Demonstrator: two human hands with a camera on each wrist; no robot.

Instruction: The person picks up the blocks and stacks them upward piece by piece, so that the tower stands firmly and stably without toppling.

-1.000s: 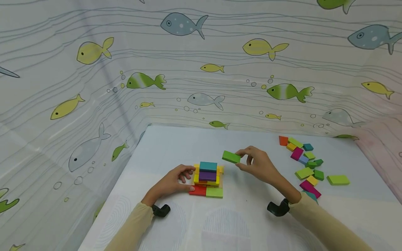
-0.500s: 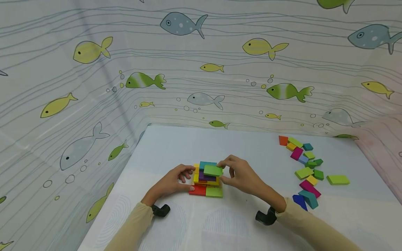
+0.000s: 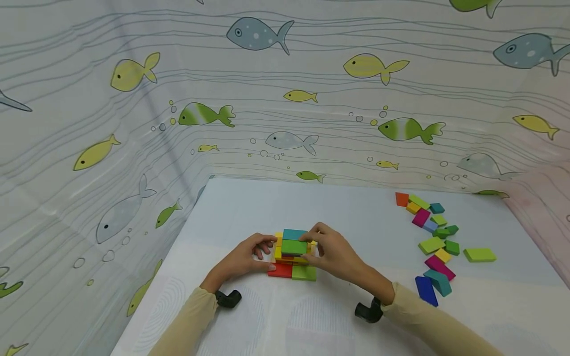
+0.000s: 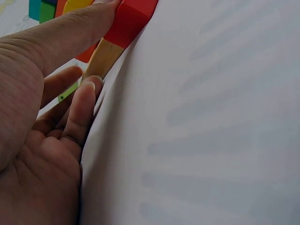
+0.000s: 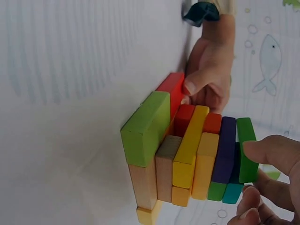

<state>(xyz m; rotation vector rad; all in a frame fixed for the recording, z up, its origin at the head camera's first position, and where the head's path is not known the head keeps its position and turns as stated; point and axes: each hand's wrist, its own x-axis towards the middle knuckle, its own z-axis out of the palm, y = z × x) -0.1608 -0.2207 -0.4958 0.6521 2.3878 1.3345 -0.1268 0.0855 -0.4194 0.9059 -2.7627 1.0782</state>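
A small layered stack of coloured wooden blocks stands on the white table. Between thumb and fingers, my right hand (image 3: 334, 249) pinches a green block (image 3: 294, 247) from its right end. That block lies flat over the purple block (image 5: 225, 147) at the front of the top; a teal block (image 3: 295, 234) sits behind it. My left hand (image 3: 242, 254) rests against the stack's left side with relaxed fingers. Its thumb touches the red block (image 4: 131, 21) at the front left corner, and its fingertips are close to a plain wood block (image 4: 104, 56). A light green block (image 3: 304, 273) adjoins the red one.
Loose blocks in several colours trail along the right of the table, among them an orange block (image 3: 402, 199), a magenta block (image 3: 440, 267), a lime block (image 3: 479, 255) and a dark blue block (image 3: 426, 290). A fish-patterned sheet (image 3: 329, 113) rises behind and at the left.
My right hand has carried the green block leftward and down from beside the stack onto its top front, covering the purple block in the head view. My left hand has stayed put.
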